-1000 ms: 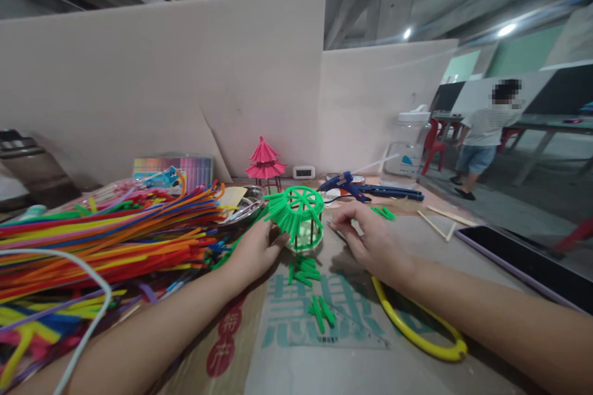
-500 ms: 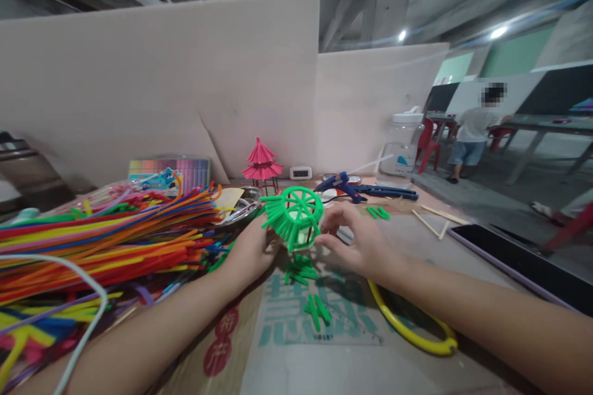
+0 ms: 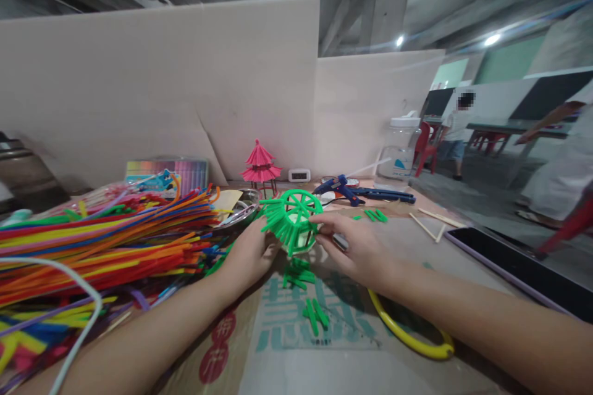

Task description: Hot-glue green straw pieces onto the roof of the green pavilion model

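Note:
A small green pavilion model [image 3: 296,222] made of pipe cleaners is up in front of me, with a spoked ring on top and short strips fanning out at its left and front. My left hand [image 3: 254,250] grips it from the lower left, fingers partly hidden behind the strips. At its right edge, my right hand [image 3: 354,247] has thumb and fingertips closed on the rim; whether a loose strip is between them I cannot make out. Below the model lie cut green pipe-cleaner pieces [image 3: 299,273], and nearer me a second small group of green pieces [image 3: 315,316].
Bundled coloured pipe cleaners [image 3: 102,241] fill the left side. Behind stand a pink pavilion model [image 3: 260,166], a small clock [image 3: 299,175], a blue glue gun [image 3: 340,188] and a water jug [image 3: 401,151]. A yellow ring [image 3: 412,336] and a phone [image 3: 519,271] lie right.
My right hand's fingers have moved in from beside the model and closed at its right edge. My left hand still holds the model. In the background, another person has come into view at right.

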`<state>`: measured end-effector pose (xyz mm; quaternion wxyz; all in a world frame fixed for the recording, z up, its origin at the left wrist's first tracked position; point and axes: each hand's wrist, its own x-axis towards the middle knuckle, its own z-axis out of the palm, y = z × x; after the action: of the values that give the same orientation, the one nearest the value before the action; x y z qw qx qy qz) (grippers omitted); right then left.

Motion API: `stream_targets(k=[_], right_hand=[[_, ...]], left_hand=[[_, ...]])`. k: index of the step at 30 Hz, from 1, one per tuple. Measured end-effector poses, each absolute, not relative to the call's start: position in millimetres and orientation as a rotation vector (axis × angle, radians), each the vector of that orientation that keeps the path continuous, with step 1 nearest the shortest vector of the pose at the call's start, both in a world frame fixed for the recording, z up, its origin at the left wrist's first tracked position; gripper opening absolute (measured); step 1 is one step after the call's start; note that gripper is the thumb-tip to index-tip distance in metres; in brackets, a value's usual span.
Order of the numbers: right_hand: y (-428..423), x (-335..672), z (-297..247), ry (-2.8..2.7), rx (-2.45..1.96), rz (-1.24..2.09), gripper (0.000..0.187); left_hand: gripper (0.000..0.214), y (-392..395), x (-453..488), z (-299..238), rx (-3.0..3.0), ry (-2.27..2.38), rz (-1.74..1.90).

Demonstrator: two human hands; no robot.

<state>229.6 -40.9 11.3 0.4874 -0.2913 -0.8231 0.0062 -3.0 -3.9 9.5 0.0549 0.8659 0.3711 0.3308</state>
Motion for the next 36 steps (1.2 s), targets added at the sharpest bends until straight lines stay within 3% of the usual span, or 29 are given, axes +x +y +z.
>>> stream_targets(k=[6,9,11,14,22,30,36], right_hand=[[-39.2,229.5,12.1,-1.999,-0.715,0.070,0.040],[-35.3,228.4,9.8,-1.923,-0.752,0.106,0.022],[-31.0,227.9,7.9,-1.908,-0.826,0.111,0.006],[-26.3,227.4,7.2,-1.897,-0.915,0.131,0.013],[-29.2,224.8,9.8,-2.006,-1.026,0.209,0.010],[-26.0,227.9,7.6,-2.061,-1.089,0.207,0.026],[-31.4,231.5,10.7,-2.051,-0.987,0.198,0.011]], left_hand=[[0.027,3.0,-7.6,3.6,2.551,1.171,0.977],[0.021,9.2,-13.2,-4.6,2.444,1.230,0.985],[0.024,13.5,-16.9,-10.0,2.395,1.277,1.019],[0.028,18.1,-20.8,-14.5,2.362,1.256,1.050],[0.033,20.1,-21.1,-14.3,2.325,1.178,1.076],[0.026,20.1,-22.4,-16.5,2.371,1.280,1.023],[0.021,13.2,-18.1,-8.8,2.384,1.298,1.016]])
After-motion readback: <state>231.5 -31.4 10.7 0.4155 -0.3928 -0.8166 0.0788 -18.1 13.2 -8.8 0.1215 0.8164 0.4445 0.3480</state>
